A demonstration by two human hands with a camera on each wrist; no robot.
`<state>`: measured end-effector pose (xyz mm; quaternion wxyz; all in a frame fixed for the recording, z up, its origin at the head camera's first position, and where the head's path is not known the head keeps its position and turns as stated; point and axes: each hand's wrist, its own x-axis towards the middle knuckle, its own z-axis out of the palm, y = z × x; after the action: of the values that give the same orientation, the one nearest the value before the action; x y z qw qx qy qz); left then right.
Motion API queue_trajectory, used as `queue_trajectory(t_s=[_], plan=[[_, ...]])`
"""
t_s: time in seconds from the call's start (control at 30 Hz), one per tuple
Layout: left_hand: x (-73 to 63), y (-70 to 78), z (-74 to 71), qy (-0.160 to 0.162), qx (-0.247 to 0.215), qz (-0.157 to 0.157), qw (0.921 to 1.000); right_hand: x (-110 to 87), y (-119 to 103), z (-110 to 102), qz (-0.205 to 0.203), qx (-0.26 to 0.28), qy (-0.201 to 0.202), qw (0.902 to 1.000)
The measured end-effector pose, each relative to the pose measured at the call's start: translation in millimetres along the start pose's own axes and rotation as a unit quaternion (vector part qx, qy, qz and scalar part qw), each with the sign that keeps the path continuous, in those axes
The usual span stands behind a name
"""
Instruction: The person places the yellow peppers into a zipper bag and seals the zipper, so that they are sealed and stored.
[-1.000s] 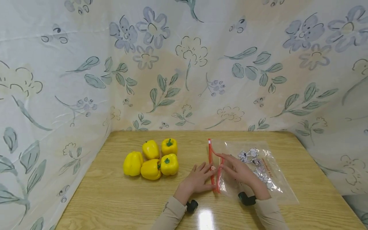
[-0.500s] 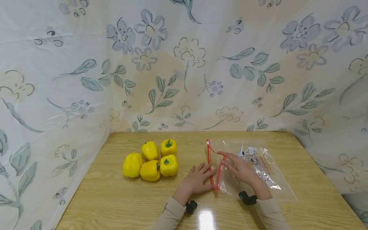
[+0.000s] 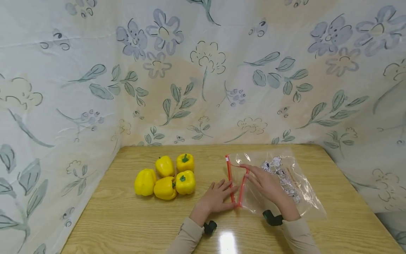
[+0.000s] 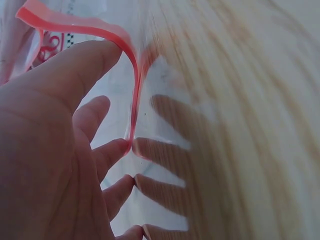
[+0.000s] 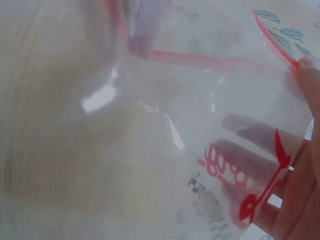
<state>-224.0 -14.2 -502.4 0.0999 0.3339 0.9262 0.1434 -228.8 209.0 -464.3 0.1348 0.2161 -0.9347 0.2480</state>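
A clear zip bag (image 3: pixel 279 176) with red zip strips and printed cartoon figures lies on the table, its mouth parted toward the left. My left hand (image 3: pixel 213 198) is spread at the mouth, fingertips along the lower red strip (image 3: pixel 229 173). Up close, the left thumb (image 4: pixel 95 55) touches a red strip. My right hand (image 3: pixel 266 183) lies over the bag at the upper strip (image 3: pixel 242 190), fingers extended. In the right wrist view, its thumb (image 5: pixel 306 70) meets the red edge, while the other fingers show through the clear film.
Several yellow bell peppers (image 3: pixel 165 187) with green stems stand grouped on the wooden table (image 3: pixel 127 225), left of the hands. A floral cloth (image 3: pixel 203 70) hangs behind the table and down both sides. Dark wrist cameras (image 3: pixel 272 218) sit below the hands.
The bag's far right part has shifted slightly upward in the head view. Both hands keep nearly the same place at its mouth, and the peppers stay put.
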Motion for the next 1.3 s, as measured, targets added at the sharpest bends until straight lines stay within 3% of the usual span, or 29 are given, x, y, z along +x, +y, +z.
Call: queue_trajectory(t_s=[0.2, 0.57, 0.93, 1.3], plan=[[0.4, -1.6, 1.7, 0.003, -0.003, -0.001, 1.0, 1.2, -0.8, -1.6, -0.025, -0.016, 0.021, 0.9993], [0.7, -2.4, 3.6, 0.006, -0.003, -0.005, 1.0, -1.1, -1.9, -9.4, -0.035, -0.046, 0.047, 0.9973], [-0.1, -3.7, 3.5, 0.03, 0.002, -0.002, 0.9995, -3.3, -2.7, -9.1, -0.005, -0.022, 0.021, 0.9995], [0.9, -4.1, 1.7, 0.064, 0.017, 0.029, 0.9974, -4.4, 1.9, 1.1, -0.011, -0.003, 0.015, 0.9998]])
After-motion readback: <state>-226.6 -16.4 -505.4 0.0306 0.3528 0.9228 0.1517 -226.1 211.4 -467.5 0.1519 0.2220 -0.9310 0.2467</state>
